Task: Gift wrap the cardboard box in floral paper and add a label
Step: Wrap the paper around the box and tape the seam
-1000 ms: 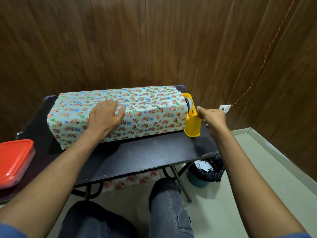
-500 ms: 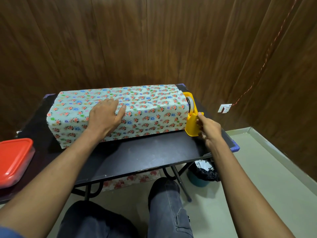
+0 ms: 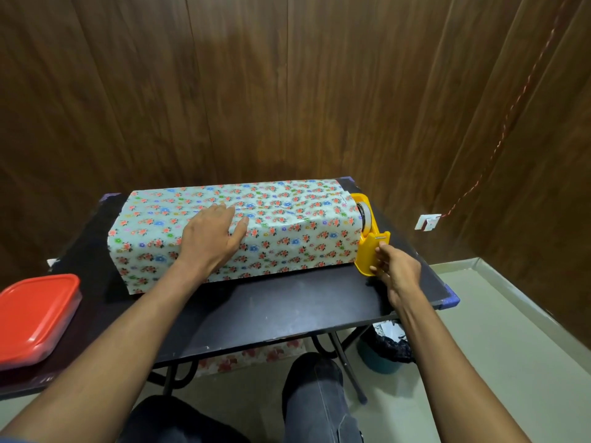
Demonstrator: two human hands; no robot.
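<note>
Hands: left (image 3: 212,236) flat on wrapped box (image 3: 287,231); right (image 3: 395,270) gripping tape dispenser (image 3: 371,251) near table edge.

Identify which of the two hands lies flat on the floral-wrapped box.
The left hand: fingers spread flat on the wrapped box. The right hand instead grips the yellow tape dispenser.

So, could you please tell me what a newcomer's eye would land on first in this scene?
First comes the long box in floral paper lying across the black table, with the left hand resting flat on its top. Next, the bright yellow tape dispenser at the box's right end, where the right hand touches its front. A red-lidded container sits at the table's left edge.
</note>
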